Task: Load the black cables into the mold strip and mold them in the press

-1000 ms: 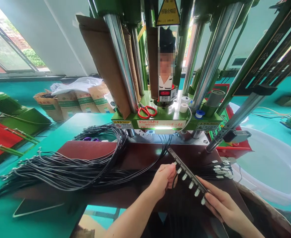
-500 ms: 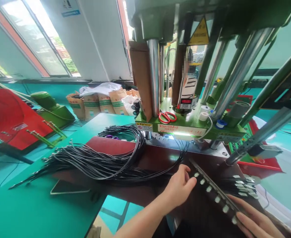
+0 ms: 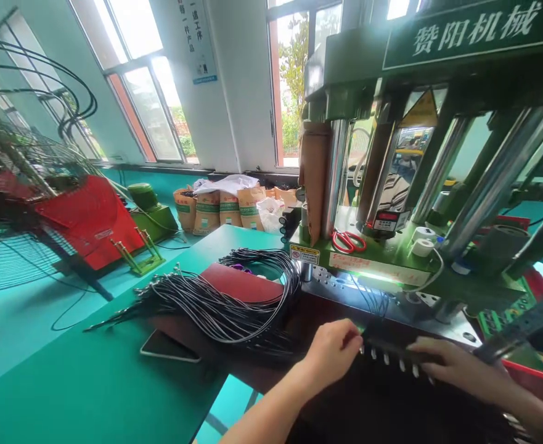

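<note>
A dark narrow bar (image 3: 394, 350) with a row of small shiny metal tabs lies across the space between my two hands. At its left end, my left hand (image 3: 332, 350) is closed, thumb and fingers pinching the tip. My right hand (image 3: 447, 361) wraps over the bar's right part, somewhat blurred. Left of my hands, a big looped bundle of black cables (image 3: 225, 311) with metal ends rests on the dark red board (image 3: 243, 283). Several thin cables (image 3: 368, 296) run out from under the press (image 3: 363, 259) just behind the bar.
Red-handled scissors (image 3: 349, 242) and white rolls (image 3: 423, 246) sit on the green press ledge. A phone (image 3: 169, 346) lies on the green table (image 3: 90, 382). Sacks (image 3: 206, 213) stand by the wall. At far left are a red machine (image 3: 93, 222) and a wire guard (image 3: 7, 246).
The view has swung left and up. The bar has turned from a steep slant to nearly level; my left fingers have closed at its left end, and my right hand has come up along it.
</note>
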Tool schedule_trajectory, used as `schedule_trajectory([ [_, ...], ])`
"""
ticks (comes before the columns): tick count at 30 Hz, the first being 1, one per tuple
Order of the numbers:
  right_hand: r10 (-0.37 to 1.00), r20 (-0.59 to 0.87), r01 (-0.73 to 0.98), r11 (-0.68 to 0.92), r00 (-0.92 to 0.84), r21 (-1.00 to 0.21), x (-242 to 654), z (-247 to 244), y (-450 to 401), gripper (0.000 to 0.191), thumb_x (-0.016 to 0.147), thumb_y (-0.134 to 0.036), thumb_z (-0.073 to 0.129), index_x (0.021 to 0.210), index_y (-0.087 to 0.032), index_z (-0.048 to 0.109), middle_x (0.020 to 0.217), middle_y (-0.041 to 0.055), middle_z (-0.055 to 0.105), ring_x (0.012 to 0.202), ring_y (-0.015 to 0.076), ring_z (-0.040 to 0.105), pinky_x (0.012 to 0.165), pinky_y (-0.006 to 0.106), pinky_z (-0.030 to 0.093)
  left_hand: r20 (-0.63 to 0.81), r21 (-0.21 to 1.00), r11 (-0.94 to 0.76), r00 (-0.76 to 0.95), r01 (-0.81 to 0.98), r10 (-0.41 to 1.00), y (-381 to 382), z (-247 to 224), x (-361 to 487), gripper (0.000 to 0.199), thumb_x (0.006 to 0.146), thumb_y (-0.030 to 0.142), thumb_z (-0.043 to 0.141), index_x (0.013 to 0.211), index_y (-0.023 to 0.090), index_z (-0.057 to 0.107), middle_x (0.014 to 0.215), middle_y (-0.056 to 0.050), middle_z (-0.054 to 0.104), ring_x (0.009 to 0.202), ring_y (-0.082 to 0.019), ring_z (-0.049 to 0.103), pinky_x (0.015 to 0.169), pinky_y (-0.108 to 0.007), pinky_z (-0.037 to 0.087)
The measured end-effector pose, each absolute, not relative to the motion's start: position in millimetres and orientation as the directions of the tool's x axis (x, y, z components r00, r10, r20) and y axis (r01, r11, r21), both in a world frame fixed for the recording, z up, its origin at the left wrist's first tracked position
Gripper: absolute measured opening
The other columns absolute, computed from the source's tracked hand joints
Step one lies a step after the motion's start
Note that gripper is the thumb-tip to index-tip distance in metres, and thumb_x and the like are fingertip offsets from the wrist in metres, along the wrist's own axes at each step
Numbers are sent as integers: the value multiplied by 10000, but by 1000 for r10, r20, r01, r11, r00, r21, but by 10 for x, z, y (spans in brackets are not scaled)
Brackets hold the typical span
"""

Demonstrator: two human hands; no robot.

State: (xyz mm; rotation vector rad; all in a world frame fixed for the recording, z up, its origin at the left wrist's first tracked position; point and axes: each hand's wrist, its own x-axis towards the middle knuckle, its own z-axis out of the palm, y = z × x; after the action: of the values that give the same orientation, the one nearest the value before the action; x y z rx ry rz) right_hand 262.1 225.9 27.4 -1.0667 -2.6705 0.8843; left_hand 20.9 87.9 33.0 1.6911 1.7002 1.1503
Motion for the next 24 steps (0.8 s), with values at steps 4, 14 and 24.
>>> schedule_trajectory([
  [4,536,-90,497,691,-839,-525,2328,244,2333,249,689,-137,442,765,-201,671,822,42,562,784,178,564,718,273,454,227,792,-82,-167,606,960,978,259,37,144,773,236,467,707,191,587,603,34,531,566,-98,438,542,-210,301],
  [14,739,49,584,570,-672,-579,2477,270,2405,274,730,-230,457,897,-182,669,895,64,678,851,230,614,789,349,462,224,790,-65,-189,609,956,1516,102,81,142,765,227,463,678,180,564,619,20,529,601,-116,461,575,-224,300],
  [24,867,376,547,498,-328,-673,1589,220,3204,243,851,-300,512,1048,-169,565,1096,83,568,969,213,545,845,426,442,151,803,-37,-143,595,978,1494,-99,73,154,779,241,452,677,185,552,652,-2,559,624,-140,475,582,-244,284],
])
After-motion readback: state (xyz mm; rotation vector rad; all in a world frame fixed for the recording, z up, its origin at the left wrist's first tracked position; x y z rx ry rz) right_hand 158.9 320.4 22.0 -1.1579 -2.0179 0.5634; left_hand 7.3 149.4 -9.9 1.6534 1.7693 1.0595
